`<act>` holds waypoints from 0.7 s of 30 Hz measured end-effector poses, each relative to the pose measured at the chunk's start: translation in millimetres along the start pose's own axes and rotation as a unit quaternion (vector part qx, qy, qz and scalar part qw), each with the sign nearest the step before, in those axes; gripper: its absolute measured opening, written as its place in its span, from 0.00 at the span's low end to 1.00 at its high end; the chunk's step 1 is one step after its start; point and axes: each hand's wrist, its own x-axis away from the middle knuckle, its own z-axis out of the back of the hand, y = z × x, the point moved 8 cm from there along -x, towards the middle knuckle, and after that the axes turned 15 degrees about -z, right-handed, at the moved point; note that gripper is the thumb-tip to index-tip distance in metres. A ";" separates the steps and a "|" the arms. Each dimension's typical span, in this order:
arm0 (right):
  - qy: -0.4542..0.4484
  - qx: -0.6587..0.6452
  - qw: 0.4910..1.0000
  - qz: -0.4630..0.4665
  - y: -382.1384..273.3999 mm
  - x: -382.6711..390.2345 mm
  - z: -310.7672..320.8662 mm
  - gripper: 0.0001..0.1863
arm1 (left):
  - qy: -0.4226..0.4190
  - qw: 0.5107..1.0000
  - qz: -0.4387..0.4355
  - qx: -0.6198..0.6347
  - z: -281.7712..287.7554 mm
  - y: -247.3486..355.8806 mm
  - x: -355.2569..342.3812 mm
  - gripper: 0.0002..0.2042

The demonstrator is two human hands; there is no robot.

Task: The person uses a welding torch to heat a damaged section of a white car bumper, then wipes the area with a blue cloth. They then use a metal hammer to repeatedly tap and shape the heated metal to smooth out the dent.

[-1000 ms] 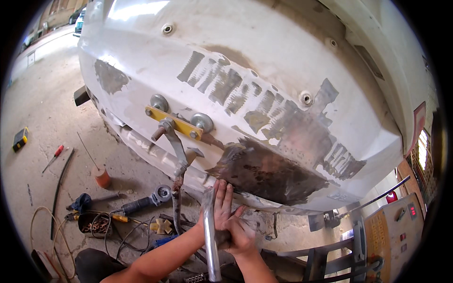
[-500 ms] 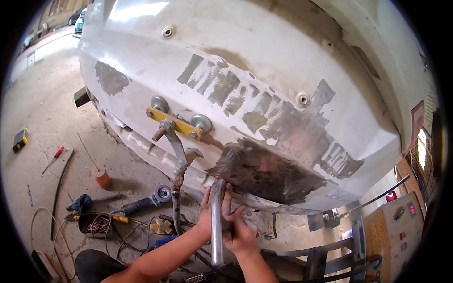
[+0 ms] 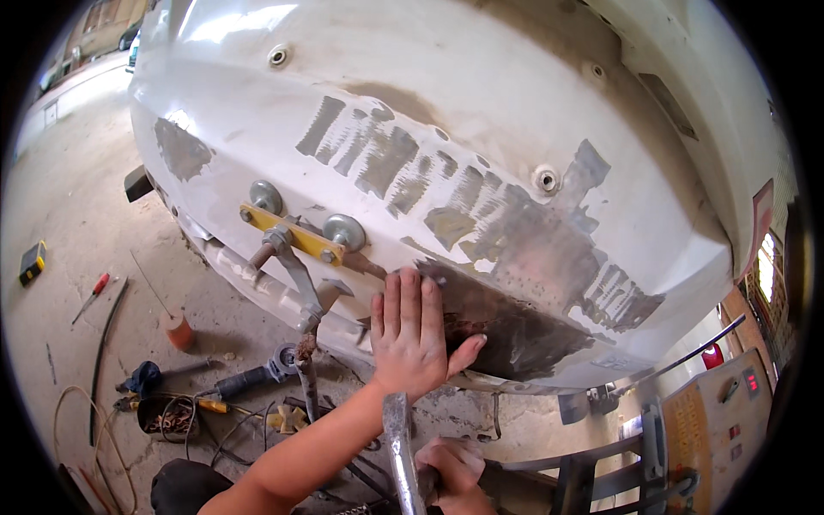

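Left hand [image 3: 407, 336] flat, back toward camera, fingers up and slightly spread, thumb out right; grasps nothing, palm side laid against left part of dark bare patch [image 3: 541, 330] on white car panel [image 3: 481, 60]. Left forearm slants in from lower left. Right hand [image 3: 457, 474] lower and a bit right, curled closed round the dark handle of a silver metal tool [image 3: 400, 438]; grip partly hidden behind the tool. Tool stands near upright in view, top end just below left wrist, overlapping it in view; contact unclear.

Panel's lower edge runs behind left palm, on down to the right. Room opens upward and right of left hand across the panel face. Tighter on its left: yellow bar [image 3: 292, 233] with two round metal discs up-left, rusty rod [image 3: 306, 378] beside left forearm. Grinder [image 3: 249, 379] on floor [image 3: 77, 206] farther left; control box [image 3: 730, 446] well right of right hand.
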 end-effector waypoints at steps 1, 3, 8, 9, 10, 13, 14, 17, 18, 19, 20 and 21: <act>-0.011 -0.008 1.000 0.003 -1.6 -0.6 -0.3 0.17 | 0.002 1.000 -0.010 -0.001 -3.2 3.5 7.6 0.49; -0.024 0.022 0.999 0.000 12.1 14.6 -6.9 0.18 | 0.009 0.999 -0.034 0.000 -10.7 12.5 23.4 0.50; -0.017 -0.008 1.000 0.025 4.3 7.8 -5.3 0.29 | 0.038 0.999 -0.026 0.002 -22.8 19.1 58.9 0.42; -0.007 -0.010 1.000 0.020 2.1 7.2 -4.9 0.28 | 0.030 0.999 -0.024 0.003 -21.5 20.4 61.4 0.41; 0.005 -0.010 1.000 0.017 -0.2 5.7 -4.4 0.27 | 0.000 1.000 -0.024 0.017 -24.0 22.3 62.6 0.40; 0.017 -0.012 1.000 0.014 -4.8 6.9 -3.9 0.28 | -0.071 0.995 -0.040 0.049 -25.6 32.8 75.5 0.37; 0.016 -0.014 1.000 0.014 -5.4 7.5 -3.7 0.29 | -0.082 0.994 -0.055 0.055 -25.1 37.5 83.3 0.36; 0.020 -0.015 0.999 0.033 -8.8 9.1 -1.9 0.29 | -0.111 0.990 -0.052 0.070 -23.7 40.8 85.9 0.35; 0.020 -0.009 1.000 0.018 -8.5 8.7 -1.2 0.29 | -0.120 0.989 -0.043 0.074 -22.1 40.4 84.9 0.35; 0.022 -0.004 1.000 0.002 -8.1 9.4 -0.1 0.30 | -0.127 0.988 -0.030 0.077 -20.2 39.0 81.8 0.36; 0.024 0.002 1.000 -0.013 -7.0 9.2 1.3 0.30 | -0.132 0.988 -0.018 0.080 -17.5 35.9 73.7 0.37; 0.026 -0.005 0.999 -0.018 -5.5 8.8 2.2 0.31 | -0.138 0.987 -0.006 0.083 -15.4 31.2 64.5 0.38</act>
